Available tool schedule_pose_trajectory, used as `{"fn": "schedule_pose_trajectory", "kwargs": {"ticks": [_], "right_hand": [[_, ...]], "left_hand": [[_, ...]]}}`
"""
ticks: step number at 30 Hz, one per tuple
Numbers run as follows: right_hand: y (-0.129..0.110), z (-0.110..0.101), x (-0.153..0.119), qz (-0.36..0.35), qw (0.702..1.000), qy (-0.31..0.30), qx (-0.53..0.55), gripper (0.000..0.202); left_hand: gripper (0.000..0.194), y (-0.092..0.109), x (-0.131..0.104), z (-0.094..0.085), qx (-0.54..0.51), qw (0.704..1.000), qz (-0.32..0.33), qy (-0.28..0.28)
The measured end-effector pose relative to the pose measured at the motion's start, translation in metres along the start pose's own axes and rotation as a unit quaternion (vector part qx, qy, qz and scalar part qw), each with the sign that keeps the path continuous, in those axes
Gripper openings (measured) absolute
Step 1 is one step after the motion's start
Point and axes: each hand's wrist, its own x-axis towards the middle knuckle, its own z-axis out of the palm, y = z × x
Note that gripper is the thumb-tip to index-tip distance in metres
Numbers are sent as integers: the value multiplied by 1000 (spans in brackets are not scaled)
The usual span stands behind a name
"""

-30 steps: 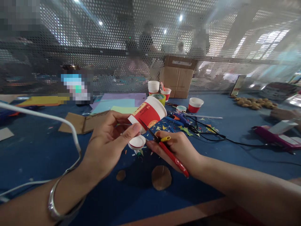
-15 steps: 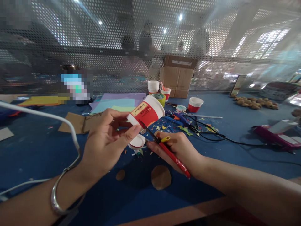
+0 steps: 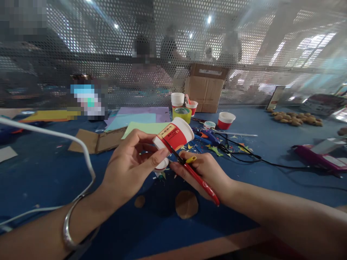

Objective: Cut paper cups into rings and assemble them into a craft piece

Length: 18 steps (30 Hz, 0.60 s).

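Note:
A red and white paper cup (image 3: 177, 135) lies tilted in my left hand (image 3: 132, 155), gripped near one end between thumb and fingers. My right hand (image 3: 206, 169) is closed on a pair of red-handled scissors (image 3: 200, 182) with a yellow piece near the pivot. One dark blade lies across the printed side of the cup; whether it cuts into the wall I cannot tell. Just below the cup, partly hidden by my left thumb, is a small white cup piece with a red edge (image 3: 162, 165). Two brown cardboard discs, a large one (image 3: 187, 204) and a small one (image 3: 140, 201), lie in front.
Behind stand stacked cups (image 3: 177, 98), a yellow-green tape roll (image 3: 182, 115), another red cup (image 3: 226, 120) and a cardboard box (image 3: 205, 92). A blue glue gun (image 3: 207, 136) with a black cord lies among paper scraps. Colored paper (image 3: 131, 117) and a white cable (image 3: 73, 139) are at left.
My left hand and the paper cup have shifted slightly right and down, covering more of the small cup piece. The scissors stay nearly in place.

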Motion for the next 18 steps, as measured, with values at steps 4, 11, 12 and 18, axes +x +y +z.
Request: {"fn": "schedule_pose_trajectory", "kwargs": {"ticks": [4,11,12,18], "right_hand": [[-5,-2,1,-3,1000,-7,9,52],[-7,-3,2,19,1000,-3,12,55],[-7,-3,2,20,1000,-6,19,54],[-3,-1,1,5,999,-11,38,46]], "left_hand": [[29,-1,1,-2,19,1000,7,9],[29,-3,2,-5,75,996,35,17],[28,-3,2,-4,85,995,41,17],[23,-2,-1,-4,139,987,78,5]]}}
